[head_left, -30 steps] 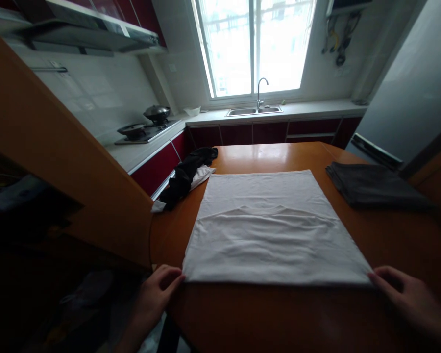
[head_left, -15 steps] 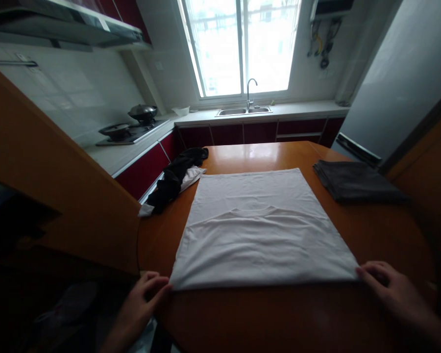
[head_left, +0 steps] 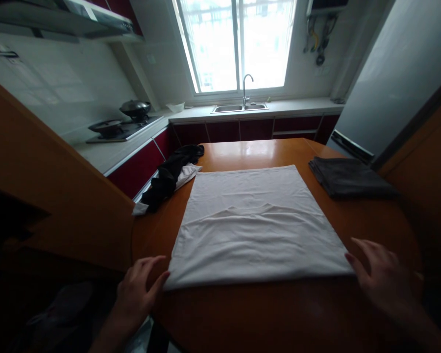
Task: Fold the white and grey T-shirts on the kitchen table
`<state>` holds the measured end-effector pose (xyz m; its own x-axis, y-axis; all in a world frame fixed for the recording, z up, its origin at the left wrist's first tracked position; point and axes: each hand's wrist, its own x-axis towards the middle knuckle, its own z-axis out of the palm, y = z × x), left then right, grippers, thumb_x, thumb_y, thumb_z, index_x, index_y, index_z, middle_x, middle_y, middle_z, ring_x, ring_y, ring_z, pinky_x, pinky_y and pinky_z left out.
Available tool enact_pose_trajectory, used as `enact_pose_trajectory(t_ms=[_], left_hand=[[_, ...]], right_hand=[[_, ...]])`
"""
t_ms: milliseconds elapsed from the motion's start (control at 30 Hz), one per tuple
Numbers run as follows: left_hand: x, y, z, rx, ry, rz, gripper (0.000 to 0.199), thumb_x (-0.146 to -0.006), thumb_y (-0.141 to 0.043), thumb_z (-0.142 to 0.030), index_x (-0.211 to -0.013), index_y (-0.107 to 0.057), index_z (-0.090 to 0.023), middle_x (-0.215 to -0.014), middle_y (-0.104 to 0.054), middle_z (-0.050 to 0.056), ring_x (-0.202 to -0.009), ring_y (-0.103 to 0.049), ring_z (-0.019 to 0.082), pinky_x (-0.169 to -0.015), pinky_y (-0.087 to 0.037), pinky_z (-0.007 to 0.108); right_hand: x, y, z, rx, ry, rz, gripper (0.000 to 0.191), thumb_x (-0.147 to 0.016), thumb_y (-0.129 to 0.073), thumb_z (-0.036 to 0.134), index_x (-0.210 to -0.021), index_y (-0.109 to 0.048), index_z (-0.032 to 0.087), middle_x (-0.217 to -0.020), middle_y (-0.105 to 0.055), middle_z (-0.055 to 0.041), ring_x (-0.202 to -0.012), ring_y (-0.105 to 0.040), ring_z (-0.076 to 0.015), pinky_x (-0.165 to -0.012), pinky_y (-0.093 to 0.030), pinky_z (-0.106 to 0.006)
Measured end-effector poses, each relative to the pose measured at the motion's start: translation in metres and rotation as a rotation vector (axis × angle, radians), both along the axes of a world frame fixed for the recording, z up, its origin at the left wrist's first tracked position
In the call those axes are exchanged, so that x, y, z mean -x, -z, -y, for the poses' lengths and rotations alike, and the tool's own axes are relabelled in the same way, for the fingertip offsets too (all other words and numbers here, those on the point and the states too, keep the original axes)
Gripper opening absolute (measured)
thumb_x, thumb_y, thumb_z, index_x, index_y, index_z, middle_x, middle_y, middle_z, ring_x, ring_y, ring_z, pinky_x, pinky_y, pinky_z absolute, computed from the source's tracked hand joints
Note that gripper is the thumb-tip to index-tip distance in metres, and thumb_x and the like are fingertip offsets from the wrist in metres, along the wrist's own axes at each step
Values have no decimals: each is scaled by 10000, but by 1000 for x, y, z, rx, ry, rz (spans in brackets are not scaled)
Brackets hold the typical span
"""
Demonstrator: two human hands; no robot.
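A white T-shirt (head_left: 250,245) lies flat on the wooden table, its near part folded over so the neckline faces away from me. My left hand (head_left: 135,289) is beside the shirt's near left corner, thumb and fingers apart, the thumb tip close to the cloth's edge. At the near right corner, my right hand (head_left: 380,274) has its thumb at the cloth's edge and its fingers spread away from the thumb. Neither hand grips the fabric. Whether the thumbs touch the cloth I cannot tell.
The rounded wooden table (head_left: 279,318) bears a folded dark grey cloth (head_left: 349,177) on the right and a heap of black and white clothing (head_left: 171,171) at the left edge. Beyond stand a sink (head_left: 238,108), a stove with pans (head_left: 125,130) and a fridge (head_left: 382,88).
Both hands have let go of the shirt's near corners; thumbs and fingers have parted. My view has shifted slightly, and the shirt lies folded as before.
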<state>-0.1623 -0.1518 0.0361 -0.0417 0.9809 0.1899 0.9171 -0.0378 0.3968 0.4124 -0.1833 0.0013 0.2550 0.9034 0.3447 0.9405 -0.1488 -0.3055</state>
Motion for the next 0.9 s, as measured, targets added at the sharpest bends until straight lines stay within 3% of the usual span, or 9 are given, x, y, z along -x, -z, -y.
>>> enact_pose_trajectory(t_ms=[67, 133, 200, 267, 400, 700, 900], left_hand=[[-38, -5, -13, -112, 140, -75, 464, -954, -445, -542, -1219, -667, -232, -1276, -641, 108, -1193, -592, 313, -1014, -470, 471], [-78, -1, -24, -155, 338, -144, 441, -1014, -393, -437, -1343, -598, -227, -1410, -574, 109, -1302, -529, 283, -1103, -400, 458], [-107, 11, -33, -155, 462, -252, 489, -1028, -392, -422, -1453, -505, -210, -1513, -482, 120, -1409, -422, 292, -1170, -311, 492], [-118, 27, -37, -131, 492, -350, 559, -1025, -403, -464, -1517, -426, -201, -1574, -395, 129, -1467, -328, 318, -1184, -266, 536], [-114, 46, -40, -61, 461, -426, 602, -1024, -378, -499, -1547, -376, -201, -1611, -317, 135, -1487, -278, 349, -1152, -299, 570], [-149, 35, -46, -87, 587, -405, 646, -1012, -392, -557, -1577, -302, -257, -1640, -252, 104, -1506, -226, 349, -1167, -267, 584], [-134, 41, -61, -88, 481, -378, 625, -1005, -416, -547, -1560, -345, -268, -1632, -273, 107, -1499, -242, 361, -1174, -227, 615]], right_hand=[[43, -13, -12, -85, -202, 41, 517, -972, -400, 424, -1418, -523, 192, -1435, -544, -163, -1295, -512, -356, -1049, -427, -529], [86, -15, -25, -64, -393, 102, 542, -997, -373, 359, -1511, -418, 192, -1567, -406, -140, -1427, -382, -320, -1129, -355, -502], [117, -7, -34, 9, -486, 175, 570, -1010, -354, 339, -1555, -348, 172, -1628, -298, -125, -1496, -262, -295, -1184, -264, -510], [130, 4, -39, 99, -519, 216, 588, -1013, -360, 361, -1562, -336, 154, -1646, -242, -126, -1520, -200, -285, -1208, -201, -520], [124, 12, -42, 211, -499, 201, 628, -1012, -371, 424, -1571, -317, 142, -1656, -181, -125, -1535, -140, -274, -1217, -170, -526], [118, 1, -56, 297, -418, 122, 691, -1007, -364, 504, -1578, -290, 122, -1658, -145, -143, -1541, -98, -274, -1224, -138, -529], [79, 3, -83, 206, -266, 123, 669, -1025, -289, 484, -1577, -284, 106, -1652, -189, -143, -1540, -115, -260, -1229, -133, -520]])
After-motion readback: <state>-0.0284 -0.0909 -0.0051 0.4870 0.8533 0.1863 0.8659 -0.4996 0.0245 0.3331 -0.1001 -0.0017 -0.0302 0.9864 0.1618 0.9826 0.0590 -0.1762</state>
